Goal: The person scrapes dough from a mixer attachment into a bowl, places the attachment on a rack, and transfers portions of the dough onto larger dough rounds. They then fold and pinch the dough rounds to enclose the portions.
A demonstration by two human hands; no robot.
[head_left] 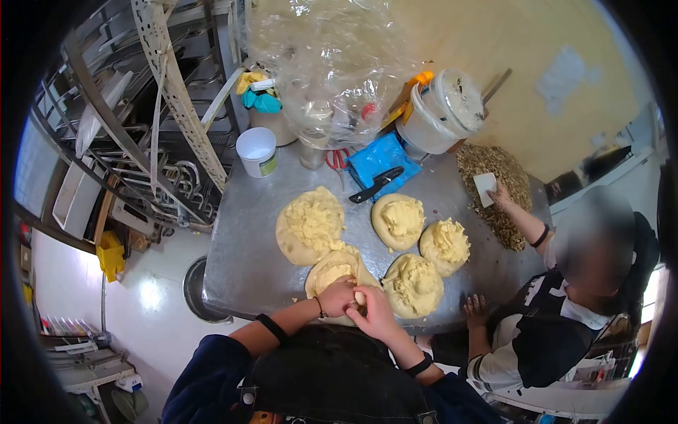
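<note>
At the near edge of the metal table, a round of pale dough [361, 272] is topped with a yellow, crumbly butter-like mass [330, 271]. My left hand [337, 297] is closed at the near rim of this dough. Beside it, nearly touching, my right hand [374, 312] pinches a fold of the same dough between thumb and fingers. My fingers hide part of that rim. A wider dough round [284, 239] lies just beyond, also heaped with yellow mass. To the right sit three more topped rounds, the closest being a dough round [413, 286].
A black-handled knife [378, 185] rests on a blue packet [395, 159], near red scissors [337, 160]. White tubs [256, 151] and clear plastic wrap stand behind. At right, another person holds a white scraper [485, 189] over a brown crumbly heap [498, 166]. Racks [159, 92] stand left.
</note>
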